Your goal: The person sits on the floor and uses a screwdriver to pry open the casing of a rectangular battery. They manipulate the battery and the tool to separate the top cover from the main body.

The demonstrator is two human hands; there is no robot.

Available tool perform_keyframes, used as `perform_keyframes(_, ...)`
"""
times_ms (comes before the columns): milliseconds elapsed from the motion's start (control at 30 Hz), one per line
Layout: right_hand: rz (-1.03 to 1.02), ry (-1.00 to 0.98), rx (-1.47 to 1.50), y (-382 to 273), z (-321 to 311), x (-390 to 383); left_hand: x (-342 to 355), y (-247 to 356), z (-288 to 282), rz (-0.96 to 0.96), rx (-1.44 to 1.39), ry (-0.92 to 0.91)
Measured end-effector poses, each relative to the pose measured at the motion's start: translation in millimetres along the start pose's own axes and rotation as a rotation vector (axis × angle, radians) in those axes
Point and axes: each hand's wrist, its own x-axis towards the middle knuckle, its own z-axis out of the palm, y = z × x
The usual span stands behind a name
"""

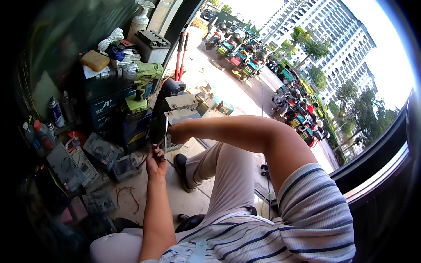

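My right hand (177, 132) reaches across from the right, its fingers curled round a slim shiny metal tool (166, 125) that stands nearly upright. The tool's exact kind does not show. Just below and left of it, my left hand (156, 161) is raised with bent fingers close to the tool's lower end. What those fingers pinch is too small to make out. Beyond my hands stand grey box-shaped units (182, 101) like batteries, with a dark upright part (170, 89) beside them.
A green cordless drill (142, 81) stands on stacked boxes at left, near a yellow sponge (95, 60) and a white spray bottle (139, 19). Red-handled cutters (182, 55) lean by the doorway. Open tool cases (70, 164) and wire scraps (133, 199) lie low left. Scooters (241, 50) are parked outside.
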Motion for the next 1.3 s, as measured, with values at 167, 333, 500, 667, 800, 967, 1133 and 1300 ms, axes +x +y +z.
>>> perform_keyframes(167,-0.354,0.343,0.242,-41,-19,-36,3,-7,1,-0.005,0.133,-0.05)
perform_keyframes(333,-0.612,-0.114,0.217,-54,11,-40,-7,5,-20,-0.065,0.182,0.084)
perform_keyframes(500,-0.155,-0.226,0.088,-15,35,-46,-1,-13,-20,0.005,0.049,0.33)
perform_keyframes(667,-0.06,0.226,0.113,10,27,-60,-16,-38,-21,0.007,0.083,0.358)
perform_keyframes(800,0.075,0.57,0.165,23,32,-52,-12,-52,-11,-0.002,0.019,0.218)
perform_keyframes(967,0.153,0.315,1.026,7,32,-57,-13,-46,20,0.093,-0.033,0.119)
perform_keyframes(1133,0.109,-0.076,1.539,-7,25,-46,-13,-29,30,0.057,-0.006,0.017)
perform_keyframes(1300,0.02,-0.362,1.725,-19,18,-11,-4,-16,25,0.045,-0.063,-0.001)
